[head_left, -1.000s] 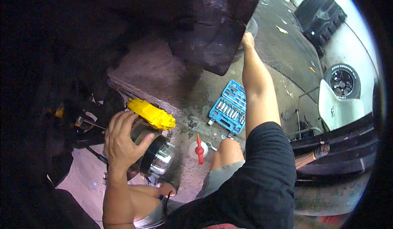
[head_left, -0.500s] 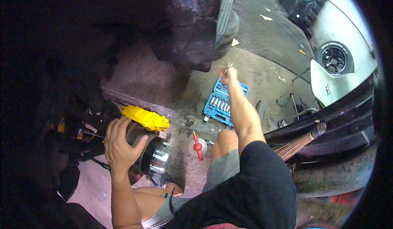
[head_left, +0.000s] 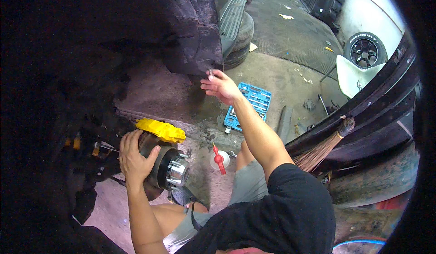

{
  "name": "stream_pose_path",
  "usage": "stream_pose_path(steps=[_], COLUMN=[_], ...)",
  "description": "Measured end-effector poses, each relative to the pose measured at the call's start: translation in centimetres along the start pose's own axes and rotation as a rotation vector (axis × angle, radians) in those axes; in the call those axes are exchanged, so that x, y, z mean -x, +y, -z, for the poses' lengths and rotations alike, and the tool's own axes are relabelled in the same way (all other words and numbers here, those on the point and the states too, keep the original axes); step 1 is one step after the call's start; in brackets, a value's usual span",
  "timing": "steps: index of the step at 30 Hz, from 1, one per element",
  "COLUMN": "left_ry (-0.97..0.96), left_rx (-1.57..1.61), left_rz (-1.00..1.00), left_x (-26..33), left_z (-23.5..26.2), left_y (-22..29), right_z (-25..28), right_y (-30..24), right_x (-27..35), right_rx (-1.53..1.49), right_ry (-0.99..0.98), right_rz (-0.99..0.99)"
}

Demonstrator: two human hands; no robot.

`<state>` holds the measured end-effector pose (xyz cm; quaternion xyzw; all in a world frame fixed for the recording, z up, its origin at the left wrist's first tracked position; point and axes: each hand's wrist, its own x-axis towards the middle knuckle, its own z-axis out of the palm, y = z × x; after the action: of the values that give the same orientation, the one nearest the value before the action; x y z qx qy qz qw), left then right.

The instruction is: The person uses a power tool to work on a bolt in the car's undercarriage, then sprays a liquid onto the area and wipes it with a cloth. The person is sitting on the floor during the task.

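My left hand (head_left: 136, 158) rests on the brown brake disc (head_left: 152, 156), thumb apart and fingers stretched along its side. From the disc sticks out a shiny wheel hub (head_left: 178, 171) with studs. A yellow brake caliper (head_left: 161, 130) sits on the disc's far edge, just beyond my left fingertips. My right hand (head_left: 221, 87) is raised in front of the dark wheel arch. Thumb and forefinger pinch a small metal piece (head_left: 210, 73), too small to tell its kind; the other fingers are loosely spread. Below my right forearm lies an open blue socket set case (head_left: 255, 92), partly hidden by the arm.
A white round container (head_left: 215, 159) with a red-handled tool (head_left: 219, 159) stands between hub and my knee, a ring-ended wrench (head_left: 232, 154) beside it. A straw broom (head_left: 324, 149) leans at right. Farther off are a wheel (head_left: 364, 52), a white chair (head_left: 352, 79) and tyres (head_left: 243, 36).
My right hand has moved left from above the socket case toward the wheel arch, still pinching something small and metallic. My left hand stays on the brake disc. The view has shifted slightly.
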<state>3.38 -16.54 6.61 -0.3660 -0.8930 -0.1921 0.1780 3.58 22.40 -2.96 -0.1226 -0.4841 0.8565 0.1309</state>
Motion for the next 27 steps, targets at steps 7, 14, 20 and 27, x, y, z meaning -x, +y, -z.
stream_pose_path(steps=[7, 14, 20, 27], left_ry=[0.002, 0.011, 0.012, 0.041], left_rx=[0.037, 0.034, 0.058, 0.021], left_rz=[0.028, 0.048, 0.034, 0.024], left_x=[-0.3, -0.2, -0.3, -0.2], left_z=[-0.2, -0.1, -0.1, 0.0], left_y=[0.0, -0.3, -0.5, -0.3], right_z=[-2.3, -3.3, -1.1, -3.6], right_y=[-2.5, -1.6, -1.2, -2.8], right_x=[-2.8, -4.9, -6.1, -5.2], right_rx=[-0.084, -0.404, -0.657, 0.081], right_ry=[-0.003, -0.027, -0.335, 0.202], right_rz=[0.022, 0.033, 0.003, 0.099])
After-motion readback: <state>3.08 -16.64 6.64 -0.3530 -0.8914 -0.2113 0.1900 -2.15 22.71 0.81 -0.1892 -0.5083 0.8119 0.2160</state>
